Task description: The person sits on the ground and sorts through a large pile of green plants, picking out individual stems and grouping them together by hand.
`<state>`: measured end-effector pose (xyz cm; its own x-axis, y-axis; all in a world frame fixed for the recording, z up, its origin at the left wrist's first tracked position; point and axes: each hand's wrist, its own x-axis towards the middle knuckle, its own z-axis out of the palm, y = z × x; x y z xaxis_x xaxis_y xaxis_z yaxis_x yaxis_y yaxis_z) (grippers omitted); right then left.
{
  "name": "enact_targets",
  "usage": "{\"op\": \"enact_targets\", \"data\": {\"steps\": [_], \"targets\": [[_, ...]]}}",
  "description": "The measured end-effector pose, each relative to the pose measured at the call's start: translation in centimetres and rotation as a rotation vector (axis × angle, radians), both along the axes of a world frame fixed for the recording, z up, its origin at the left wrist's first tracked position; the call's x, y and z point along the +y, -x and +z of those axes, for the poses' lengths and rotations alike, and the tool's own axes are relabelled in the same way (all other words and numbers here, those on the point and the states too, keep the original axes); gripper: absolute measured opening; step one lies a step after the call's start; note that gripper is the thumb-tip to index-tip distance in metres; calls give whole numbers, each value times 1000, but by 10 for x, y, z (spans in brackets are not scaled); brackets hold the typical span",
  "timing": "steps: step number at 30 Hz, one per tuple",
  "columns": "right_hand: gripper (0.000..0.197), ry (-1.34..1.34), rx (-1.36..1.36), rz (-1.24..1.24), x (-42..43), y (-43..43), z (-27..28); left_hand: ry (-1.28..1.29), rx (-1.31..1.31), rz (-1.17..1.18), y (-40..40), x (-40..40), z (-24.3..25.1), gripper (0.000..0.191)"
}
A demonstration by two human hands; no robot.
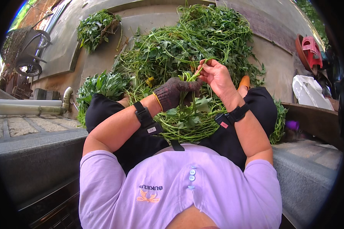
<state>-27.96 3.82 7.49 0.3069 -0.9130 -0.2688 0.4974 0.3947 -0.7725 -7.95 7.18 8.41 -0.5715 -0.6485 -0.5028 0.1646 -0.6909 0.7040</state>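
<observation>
My left hand (176, 92), in a dark knitted work glove with a yellow cuff edge, is closed around a bunch of green stems (189, 76). Their cut-looking ends stick up above the fist, and leaves hang below it. Just to the right, my bare right hand (216, 76) pinches a green vine stem (209, 59) between thumb and fingertips. Beyond both hands lies a large heap of leafy vines (175, 45), which look like sweet potato vines. More long stems (186, 127) lie tangled between my knees. The glove hides the middle of the bunch.
Leafy bundles lie by my left knee (103, 86), beside my right leg (279, 121) and at the far left (96, 30). White pipes (25, 106) run at left, near a wheeled cart (31, 57). At right are a red plastic stool (312, 51) and a white foam piece (309, 91).
</observation>
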Motion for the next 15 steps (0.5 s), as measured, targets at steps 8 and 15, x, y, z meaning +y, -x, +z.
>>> {"op": "enact_targets", "data": {"steps": [8,15], "targets": [[8,1155,1477,-323,14,-7,17,362,-443,-117,-11,-12,19,29],[12,1082,1316,97,18,-2,-5,376,-363,-31,-10,-10,15,23]]}}
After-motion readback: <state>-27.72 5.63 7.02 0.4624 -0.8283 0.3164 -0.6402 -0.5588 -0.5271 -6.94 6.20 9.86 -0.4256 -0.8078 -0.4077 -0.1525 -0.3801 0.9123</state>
